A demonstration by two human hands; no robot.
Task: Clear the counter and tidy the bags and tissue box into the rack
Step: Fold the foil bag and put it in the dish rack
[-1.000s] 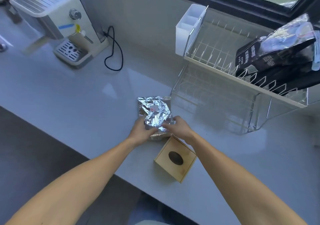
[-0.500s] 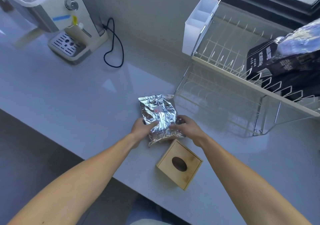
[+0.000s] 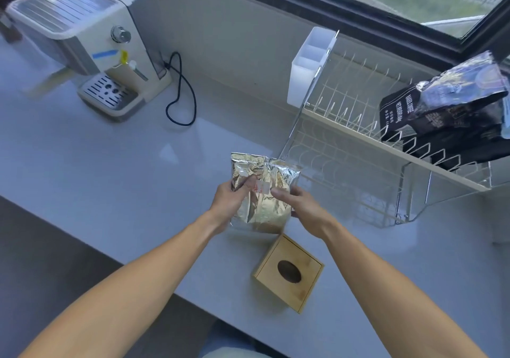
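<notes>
Two bare hands meet at the middle of the head view, each grasping one side of a crinkled foil bag (image 3: 262, 192). The left hand (image 3: 230, 201) clasps the bag's left edge, its thumb laid across the front face beside a small pale label with red marks; the right hand (image 3: 298, 205) clasps the right edge, thumb on the front and the other fingers hidden behind the foil. The bag therefore lies between the two grips, its sealed top edge pointing away from the person and its lower end just past the near corner of a wooden tissue box (image 3: 288, 272); whether the bag's bottom touches the counter (image 3: 110, 164) cannot be told. The tissue box rests flat on the counter near its front edge, oval opening upward, close below the right wrist and apart from both hands. To the right stands a two-tier wire rack (image 3: 358, 147); dark printed bags (image 3: 452, 114) lie tilted on the right end of its upper tier, and a white divided caddy (image 3: 309, 67) hangs at its left end. At the far left of the counter sits a cream coffee machine (image 3: 91, 45), with a black cord (image 3: 180, 95) looped on the surface beside it. A dark-framed window (image 3: 358, 7) runs along the wall behind the rack.
</notes>
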